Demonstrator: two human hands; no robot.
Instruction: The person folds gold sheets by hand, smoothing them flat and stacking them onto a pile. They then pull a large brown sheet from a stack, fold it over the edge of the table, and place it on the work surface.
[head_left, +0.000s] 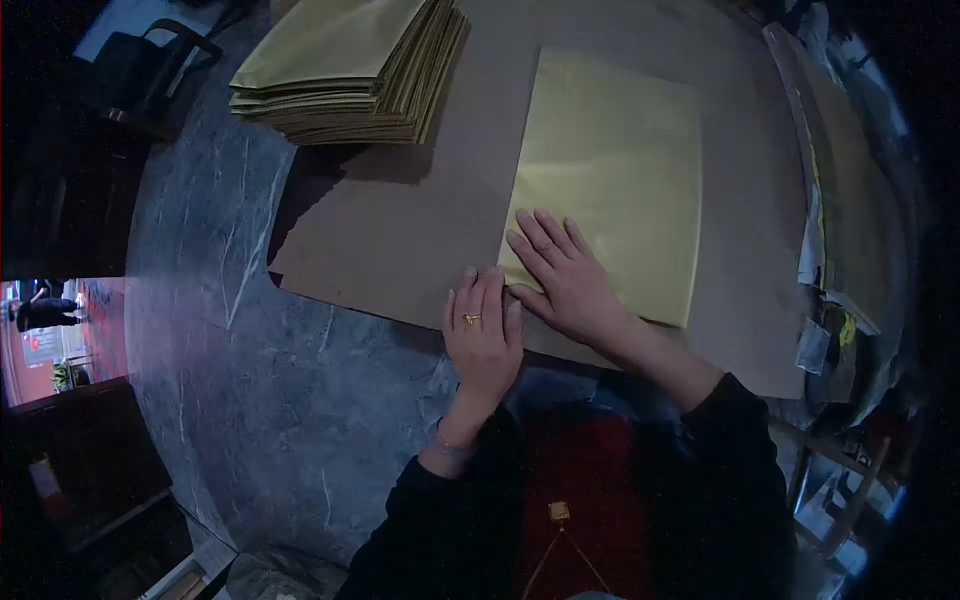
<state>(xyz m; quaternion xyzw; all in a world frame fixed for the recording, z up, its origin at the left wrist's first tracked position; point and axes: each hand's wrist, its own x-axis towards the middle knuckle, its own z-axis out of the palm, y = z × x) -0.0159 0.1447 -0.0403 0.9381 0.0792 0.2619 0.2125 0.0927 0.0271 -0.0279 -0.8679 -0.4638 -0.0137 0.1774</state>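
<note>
The yellow paper sheet point(620, 150) lies flat right of the middle of the frame, from the upper centre down to the two hands. It rests on brown cardboard point(400, 240) that covers most of the tabletop point(308, 190); the cardboard probably gives it an even, clean bed.

The right hand point(572, 285) is palm down on the lower left part of the sheet, its fingers partly spread and extended toward the top of the frame, the thumb out toward the left hand. This broad contact looks meant to hold the paper flat and stop it sliding. The left hand point(482, 325) is just beside it, at the sheet's lower left corner, palm down, with its fingers nearly together and a ring point(471, 318) on one of them. Its fingertips seem to steady that corner; whether they press on the paper or only on the cardboard beside it, I cannot tell. Neither hand visibly pinches anything.

The sheet's long axis runs up and down the frame, the far end leaning slightly right. One short edge is nearest the person, slanting down to the right; the opposite one is at the upper centre. A faint crease crosses the upper half.

A thick stack of yellow paper point(340, 50) sits in the upper left, well apart from the hands, perhaps set there to leave working room. Its layered edges face the lower right.
</note>
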